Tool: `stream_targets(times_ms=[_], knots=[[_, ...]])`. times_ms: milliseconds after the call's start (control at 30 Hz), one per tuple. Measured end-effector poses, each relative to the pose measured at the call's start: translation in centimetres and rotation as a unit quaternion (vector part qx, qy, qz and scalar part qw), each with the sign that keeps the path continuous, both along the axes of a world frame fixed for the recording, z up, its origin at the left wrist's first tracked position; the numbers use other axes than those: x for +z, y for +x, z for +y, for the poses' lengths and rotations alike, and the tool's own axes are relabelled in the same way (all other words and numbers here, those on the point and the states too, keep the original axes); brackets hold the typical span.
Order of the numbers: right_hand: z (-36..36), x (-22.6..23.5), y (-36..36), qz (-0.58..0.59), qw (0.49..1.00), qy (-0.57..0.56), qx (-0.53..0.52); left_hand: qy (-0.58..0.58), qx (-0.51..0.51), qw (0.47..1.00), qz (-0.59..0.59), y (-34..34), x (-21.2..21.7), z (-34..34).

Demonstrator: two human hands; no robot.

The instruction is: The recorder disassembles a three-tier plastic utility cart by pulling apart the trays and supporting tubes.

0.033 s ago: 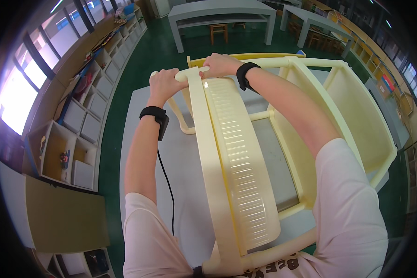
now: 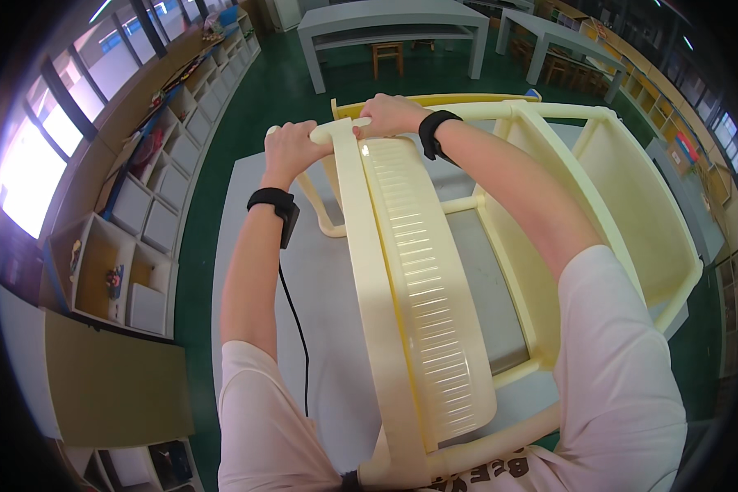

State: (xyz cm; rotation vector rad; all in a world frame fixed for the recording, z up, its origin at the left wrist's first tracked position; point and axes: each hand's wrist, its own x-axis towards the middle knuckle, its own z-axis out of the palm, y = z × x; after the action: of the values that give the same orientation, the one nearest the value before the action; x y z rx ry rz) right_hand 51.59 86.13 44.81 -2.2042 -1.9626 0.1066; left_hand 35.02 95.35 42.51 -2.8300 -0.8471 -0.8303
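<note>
Both hands gripped the rack's [image 2: 422, 312] top rail at twelve o'clock: left hand [image 2: 291, 148] wrapped round its end, right hand [image 2: 389, 113] clamped beside it, over the table [image 2: 328, 328].

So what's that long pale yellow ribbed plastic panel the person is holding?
The long pale yellow ribbed plastic panel looks like a moulded shelf tray: glossy, with rows of raised ribs and a thick rounded rail along its left edge. It runs from the person's chest away to the far end, tilted on edge above the grey table. The left hand and right hand both grip its far end, beside the matching pale yellow plastic rack frame.
</note>
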Motion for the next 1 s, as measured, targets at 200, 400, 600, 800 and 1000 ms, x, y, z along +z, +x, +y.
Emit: stream_targets(times_ms=[200, 400, 600, 800, 1000], knots=[[-0.3, 0.4, 0.0, 0.007, 1.000, -0.002, -0.009, 0.013, 0.009, 1.000, -0.003, 0.1, 0.2, -0.3], [-0.3, 0.0, -0.1, 0.023, 1.000, 0.007, 0.004, -0.059, -0.060, 0.995, 0.048, -0.9, 1.1, 0.1], [0.1, 0.1, 1.3, 0.174, 0.979, -0.057, 0.090, -0.180, -0.178, 0.962, 0.102, -1.4, 1.7, 1.4], [-0.3, -0.2, 0.5, 0.104, 0.992, -0.030, 0.064, -0.122, -0.141, 0.978, 0.089, -1.9, 1.0, 0.6], [-0.7, -0.1, -0.2, 0.042, 0.999, 0.031, 0.003, -0.108, -0.163, 0.978, 0.067, -1.8, 1.1, 0.7]])
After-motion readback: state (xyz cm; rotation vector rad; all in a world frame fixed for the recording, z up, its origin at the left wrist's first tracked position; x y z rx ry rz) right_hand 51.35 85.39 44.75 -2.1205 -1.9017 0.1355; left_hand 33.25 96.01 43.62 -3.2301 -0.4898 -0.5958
